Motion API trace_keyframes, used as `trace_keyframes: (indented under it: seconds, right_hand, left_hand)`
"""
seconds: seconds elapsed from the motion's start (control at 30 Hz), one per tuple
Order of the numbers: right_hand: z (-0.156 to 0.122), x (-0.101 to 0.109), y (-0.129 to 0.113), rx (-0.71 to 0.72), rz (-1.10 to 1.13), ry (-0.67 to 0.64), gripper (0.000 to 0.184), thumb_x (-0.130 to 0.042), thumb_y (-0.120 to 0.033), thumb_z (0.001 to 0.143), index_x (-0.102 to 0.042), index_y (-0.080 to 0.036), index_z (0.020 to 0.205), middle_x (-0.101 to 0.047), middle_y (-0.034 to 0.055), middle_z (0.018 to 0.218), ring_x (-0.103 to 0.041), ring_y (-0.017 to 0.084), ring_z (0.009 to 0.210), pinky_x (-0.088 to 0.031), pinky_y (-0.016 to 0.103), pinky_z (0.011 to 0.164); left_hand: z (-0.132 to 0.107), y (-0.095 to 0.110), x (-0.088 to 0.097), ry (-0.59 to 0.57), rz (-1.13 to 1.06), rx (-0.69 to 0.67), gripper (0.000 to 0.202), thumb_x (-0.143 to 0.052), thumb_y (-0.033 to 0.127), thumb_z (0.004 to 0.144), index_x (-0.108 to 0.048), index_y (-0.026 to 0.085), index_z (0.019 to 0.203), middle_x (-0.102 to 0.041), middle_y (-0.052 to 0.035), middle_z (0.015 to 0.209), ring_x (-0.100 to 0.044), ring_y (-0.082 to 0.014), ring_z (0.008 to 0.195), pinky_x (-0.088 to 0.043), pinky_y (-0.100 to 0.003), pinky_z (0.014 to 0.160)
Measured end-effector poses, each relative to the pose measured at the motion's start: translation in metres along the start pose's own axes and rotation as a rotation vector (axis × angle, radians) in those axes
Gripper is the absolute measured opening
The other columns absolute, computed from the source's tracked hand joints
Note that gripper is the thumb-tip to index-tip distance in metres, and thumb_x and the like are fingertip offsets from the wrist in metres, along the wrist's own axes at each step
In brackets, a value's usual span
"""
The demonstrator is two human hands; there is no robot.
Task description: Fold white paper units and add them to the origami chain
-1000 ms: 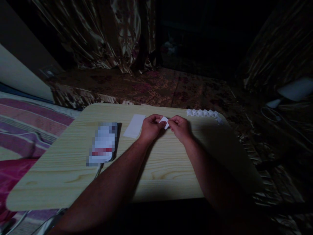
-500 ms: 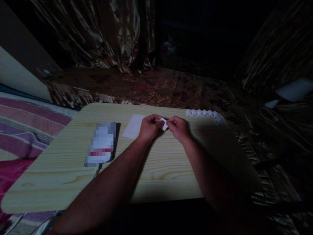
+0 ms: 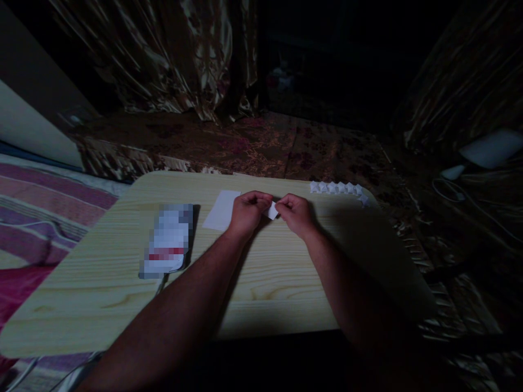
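Left hand (image 3: pixel 247 209) and right hand (image 3: pixel 296 212) pinch a small white folded paper piece (image 3: pixel 272 210) between them at twelve o'clock over the pale wooden table (image 3: pixel 261 283), white paper stars (image 3: pixel 337 188) lined at one o'clock; even fingertip pressure should keep creases sharp.

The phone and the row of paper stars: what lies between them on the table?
In the head view: a flat white sheet, then the left hand and right hand pinching a small folded paper.

Dim home rm, prob. bedroom/living area.
Low wooden table (image 3: pixel 261 277) on patterned floor covering (image 3: pixel 261 144), shiny drapes (image 3: pixel 163 54) behind, striped bedding (image 3: pixel 44 218) at left.
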State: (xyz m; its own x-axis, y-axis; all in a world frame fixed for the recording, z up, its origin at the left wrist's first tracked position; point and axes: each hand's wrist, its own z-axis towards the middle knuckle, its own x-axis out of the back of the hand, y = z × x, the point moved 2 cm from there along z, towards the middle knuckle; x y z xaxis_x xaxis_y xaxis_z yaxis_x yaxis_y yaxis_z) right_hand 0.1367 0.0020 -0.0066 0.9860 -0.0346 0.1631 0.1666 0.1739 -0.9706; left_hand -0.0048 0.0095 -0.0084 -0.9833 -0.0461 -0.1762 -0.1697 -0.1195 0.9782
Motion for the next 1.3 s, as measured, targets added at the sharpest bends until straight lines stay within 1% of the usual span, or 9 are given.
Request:
trace_keyframes:
  seconds: [0.27,0.33,0.53,0.77,0.83,0.93,1.0,1.13,1.3]
  right_hand:
    - [0.0004,0.0000,0.0002,-0.002,-0.001,-0.006,0.009,-0.058,-0.026,0.068,-0.056,-0.017,0.064,-0.053,-0.0049,0.050,-0.043,0.008,0.044,-0.033,0.020,0.046]
    - [-0.0001,-0.0001,-0.0012,-0.009,-0.006,-0.012,0.009,-0.058,-0.025,0.068,-0.057,-0.017,0.064,-0.054,-0.0045,0.050,-0.043,0.007,0.045,-0.033,0.020,0.045]
    - [-0.0006,-0.0008,-0.0031,-0.010,0.010,-0.025,0.009,-0.059,-0.025,0.067,-0.057,-0.017,0.064,-0.054,-0.0041,0.051,-0.043,0.007,0.044,-0.033,0.020,0.045]
    - [0.0000,-0.0009,-0.0017,-0.008,0.029,-0.015,0.010,-0.061,-0.025,0.067,-0.057,-0.017,0.063,-0.054,-0.0046,0.050,-0.044,0.008,0.045,-0.033,0.021,0.046]
    - [0.0005,-0.0005,-0.0014,-0.018,0.042,-0.008,0.011,-0.062,-0.026,0.067,-0.057,-0.018,0.063,-0.053,-0.0046,0.049,-0.044,0.008,0.045,-0.034,0.021,0.046]
    - [0.0021,0.0011,0.0001,-0.033,0.083,0.027,0.014,-0.062,-0.029,0.068,-0.056,-0.018,0.063,-0.054,-0.0042,0.050,-0.044,0.008,0.044,-0.033,0.021,0.045]
    - [0.0035,0.0022,0.0021,-0.045,0.123,0.050,0.015,-0.063,-0.031,0.069,-0.057,-0.018,0.065,-0.055,-0.0038,0.050,-0.043,0.008,0.044,-0.033,0.021,0.044]
    - [0.0052,0.0022,0.0056,-0.047,0.166,0.046,0.018,-0.063,-0.034,0.071,-0.058,-0.017,0.068,-0.054,-0.0035,0.051,-0.043,0.008,0.043,-0.032,0.021,0.042]
    - [0.0044,0.0034,0.0036,-0.024,0.216,0.083,0.022,-0.059,-0.039,0.075,-0.058,-0.017,0.073,-0.061,-0.0005,0.063,-0.044,0.007,0.045,-0.034,0.021,0.043]
  left_hand:
    - [-0.0014,0.0006,-0.0001,-0.003,0.008,0.013,0.021,-0.072,0.027,0.062,-0.071,0.014,0.078,-0.066,-0.0035,0.066,-0.055,-0.0117,0.055,-0.042,-0.023,0.054]
    - [-0.0014,0.0009,-0.0003,0.000,-0.002,0.018,0.022,-0.072,0.026,0.061,-0.071,0.013,0.078,-0.066,-0.0034,0.066,-0.055,-0.0112,0.054,-0.042,-0.022,0.053]
    - [-0.0011,0.0035,-0.0006,-0.004,-0.092,-0.009,0.030,-0.072,0.020,0.059,-0.068,0.014,0.089,-0.064,-0.0006,0.063,-0.054,-0.0100,0.052,-0.043,-0.023,0.055]
    - [-0.0028,0.0057,-0.0015,0.025,-0.095,-0.006,0.023,-0.072,0.020,0.058,-0.066,0.015,0.080,-0.062,0.0006,0.060,-0.053,-0.0099,0.052,-0.042,-0.023,0.054]
    - [-0.0030,0.0057,-0.0020,0.027,-0.066,-0.002,0.023,-0.072,0.022,0.059,-0.068,0.014,0.081,-0.063,-0.0005,0.063,-0.054,-0.0103,0.054,-0.043,-0.023,0.055]
    - [-0.0031,0.0054,-0.0026,0.009,-0.031,0.001,0.025,-0.070,0.028,0.064,-0.070,0.014,0.084,-0.066,-0.0034,0.071,-0.056,-0.0116,0.059,-0.044,-0.023,0.057]
    - [-0.0030,0.0045,-0.0030,-0.026,-0.027,0.012,0.029,-0.070,0.030,0.065,-0.070,0.015,0.089,-0.066,-0.0033,0.073,-0.056,-0.0116,0.059,-0.044,-0.024,0.057]
    - [-0.0018,0.0009,-0.0027,-0.080,-0.028,0.044,0.040,-0.075,0.026,0.059,-0.070,0.016,0.097,-0.065,-0.0015,0.070,-0.054,-0.0103,0.056,-0.043,-0.023,0.056]
    - [0.0018,-0.0008,0.0007,0.035,-0.081,0.032,0.042,-0.077,0.026,0.056,-0.069,0.015,0.096,-0.065,-0.0016,0.071,-0.056,-0.0106,0.058,-0.043,-0.023,0.058]
